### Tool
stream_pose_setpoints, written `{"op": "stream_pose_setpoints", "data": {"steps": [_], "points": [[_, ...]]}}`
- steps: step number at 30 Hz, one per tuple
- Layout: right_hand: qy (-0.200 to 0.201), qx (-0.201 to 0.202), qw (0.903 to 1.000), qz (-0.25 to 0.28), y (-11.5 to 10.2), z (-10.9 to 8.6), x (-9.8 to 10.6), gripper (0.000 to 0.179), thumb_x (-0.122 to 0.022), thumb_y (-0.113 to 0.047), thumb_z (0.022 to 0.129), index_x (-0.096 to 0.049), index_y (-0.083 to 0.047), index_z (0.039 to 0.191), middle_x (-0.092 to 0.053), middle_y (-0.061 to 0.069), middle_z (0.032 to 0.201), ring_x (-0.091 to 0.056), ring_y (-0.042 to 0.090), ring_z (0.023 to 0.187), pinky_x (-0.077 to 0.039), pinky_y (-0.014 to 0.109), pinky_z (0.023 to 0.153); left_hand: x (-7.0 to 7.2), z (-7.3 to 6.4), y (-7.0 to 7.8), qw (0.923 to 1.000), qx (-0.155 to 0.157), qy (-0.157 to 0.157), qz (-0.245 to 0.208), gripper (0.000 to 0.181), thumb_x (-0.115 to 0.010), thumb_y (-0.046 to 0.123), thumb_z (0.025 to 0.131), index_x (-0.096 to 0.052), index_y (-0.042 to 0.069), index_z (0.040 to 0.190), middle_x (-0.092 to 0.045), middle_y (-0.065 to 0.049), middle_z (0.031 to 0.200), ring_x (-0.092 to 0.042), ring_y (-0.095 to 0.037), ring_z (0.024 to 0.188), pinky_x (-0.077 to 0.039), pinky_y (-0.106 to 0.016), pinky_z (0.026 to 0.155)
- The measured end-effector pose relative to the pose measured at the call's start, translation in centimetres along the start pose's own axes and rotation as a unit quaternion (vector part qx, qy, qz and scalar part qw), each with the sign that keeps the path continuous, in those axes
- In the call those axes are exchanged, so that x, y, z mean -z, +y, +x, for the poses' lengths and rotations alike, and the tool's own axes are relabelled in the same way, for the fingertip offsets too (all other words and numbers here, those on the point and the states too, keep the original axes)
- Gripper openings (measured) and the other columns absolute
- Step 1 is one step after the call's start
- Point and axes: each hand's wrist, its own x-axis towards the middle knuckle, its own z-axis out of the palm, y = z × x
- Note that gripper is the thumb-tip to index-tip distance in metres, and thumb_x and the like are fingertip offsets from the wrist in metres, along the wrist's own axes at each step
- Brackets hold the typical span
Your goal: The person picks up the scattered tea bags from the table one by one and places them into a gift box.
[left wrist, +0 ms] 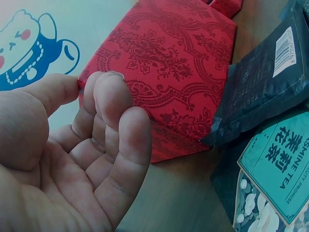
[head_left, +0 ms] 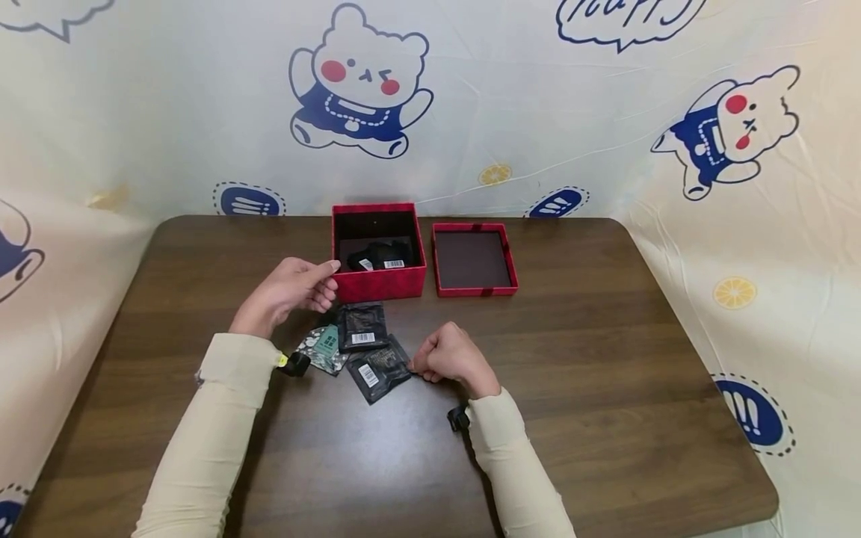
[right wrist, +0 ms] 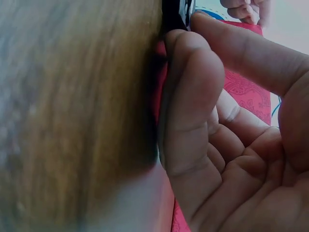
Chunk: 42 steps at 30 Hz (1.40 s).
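Observation:
My left hand point(head_left: 288, 290) holds the near left corner of an open red patterned box point(head_left: 380, 285), thumb at its rim. Inside the box lie dark packets point(head_left: 382, 255) with white labels. The right hand point(head_left: 452, 362) pinches the right corner of a flat black packet point(head_left: 380, 371) with a barcode, between thumb and forefinger. Another black packet point(head_left: 362, 326) lies just behind, touching it. To their left, partly covered, is a jasmine tea sachet point(head_left: 324, 348) with a green label. The left wrist view shows the box's paisley side point(left wrist: 159, 63) beside the curled fingers.
A shallow red lid point(head_left: 474, 258) lies inside up, just right of the box. The wooden table point(head_left: 578, 373) reaches to a patterned cloth backdrop point(head_left: 511, 97) behind. Small black cameras are strapped at both wrists.

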Motion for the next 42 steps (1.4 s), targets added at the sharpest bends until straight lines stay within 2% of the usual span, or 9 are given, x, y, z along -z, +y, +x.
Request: {"op": "stream_pose_setpoints", "data": {"steps": [5,9,16,24,35,42], "points": [[-0.007,-0.011,0.9998,0.012,0.1,0.0,0.1,0.01,-0.08,-0.002,0.081,-0.076,-0.006,0.072,-0.069,0.003,0.064,-0.061,0.012,0.051,-0.056,0.029,0.052,-0.1,0.2,-0.2,1.0,0.001,0.003,0.0,0.051,-0.06,0.037,0.102,-0.062,-0.014,0.104,-0.067,-0.012,0.079,-0.064,-0.018,0.062,-0.06,-0.032,0.068],[-0.016,0.0,0.9998,0.015,0.2,-0.2,0.5,0.006,-0.078,-0.001,0.082,-0.077,-0.004,0.077,-0.07,0.004,0.069,-0.06,0.014,0.053,-0.055,0.029,0.053,0.0,0.2,-0.2,1.0,0.001,0.007,0.005,0.053,-0.06,0.039,0.102,-0.062,-0.014,0.104,-0.067,-0.014,0.081,-0.064,-0.018,0.063,-0.06,-0.032,0.069],[-0.021,0.011,0.9997,0.0,0.3,-0.6,1.2,0.009,-0.071,-0.002,0.088,-0.077,-0.005,0.083,-0.068,0.004,0.073,-0.058,0.015,0.06,-0.051,0.028,0.053,-0.1,0.0,0.0,0.9999,0.004,0.008,0.006,0.049,-0.059,0.036,0.103,-0.063,-0.013,0.105,-0.067,-0.01,0.078,-0.064,-0.019,0.064,-0.06,-0.031,0.07],[-0.039,0.01,0.9978,0.053,0.5,-0.8,1.8,0.011,-0.066,0.003,0.093,-0.073,0.0,0.086,-0.069,0.011,0.074,-0.062,0.018,0.06,-0.058,0.033,0.058,0.0,-0.1,-0.1,1.0,0.001,0.006,0.002,0.052,-0.06,0.038,0.102,-0.062,-0.013,0.104,-0.067,-0.011,0.079,-0.064,-0.019,0.064,-0.06,-0.032,0.07],[-0.019,0.037,0.9944,0.097,-0.7,-0.9,4.0,0.008,-0.066,0.005,0.092,-0.073,0.005,0.088,-0.069,0.013,0.072,-0.061,0.016,0.056,-0.056,0.028,0.054,-0.1,-0.3,0.1,1.0,0.002,0.001,0.0,0.05,-0.06,0.036,0.102,-0.062,-0.015,0.104,-0.068,-0.019,0.084,-0.065,-0.019,0.063,-0.06,-0.031,0.068],[-0.005,0.047,0.9918,0.119,-1.9,-0.9,5.5,0.01,-0.064,0.005,0.093,-0.073,0.006,0.091,-0.069,0.015,0.076,-0.061,0.019,0.057,-0.059,0.031,0.059,-0.1,-0.2,0.1,1.0,-0.001,0.001,-0.001,0.048,-0.058,0.033,0.104,-0.062,-0.015,0.105,-0.068,-0.018,0.082,-0.064,-0.019,0.063,-0.06,-0.031,0.068]]}}
